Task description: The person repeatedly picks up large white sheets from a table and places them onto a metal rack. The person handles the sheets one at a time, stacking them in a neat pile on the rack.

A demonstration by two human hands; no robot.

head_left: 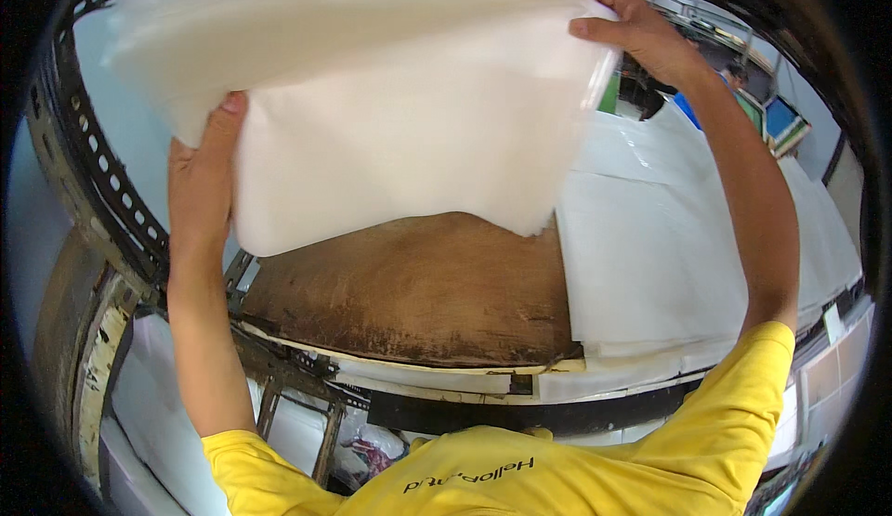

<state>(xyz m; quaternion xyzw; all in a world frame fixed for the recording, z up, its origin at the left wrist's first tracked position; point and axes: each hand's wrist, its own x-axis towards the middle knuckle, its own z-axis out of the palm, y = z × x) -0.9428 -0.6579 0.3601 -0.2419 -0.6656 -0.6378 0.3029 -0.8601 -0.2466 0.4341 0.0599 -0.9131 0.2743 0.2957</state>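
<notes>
A thick stack of large, whitish, translucent sheets [400, 135] is held up in front of me, above a brown wooden board [418, 293]. My left hand [206, 158] grips the stack's lower left edge, thumb on the near face and fingers behind it. At the upper right corner, my right hand [641, 38] pinches the stack between thumb and fingers. The sheets fan and bend toward the upper left, and their lower edge hangs loosely curved over the board. Whether they are paper or plastic I cannot tell.
White sheeting [650, 256] covers the bench right of the board. A perforated metal upright [102, 163] stands close on the left. Under the bench lies a clear plastic bag [376, 446]. Another person [734, 75] is partly visible at the far right, near blue and green panels [780, 118].
</notes>
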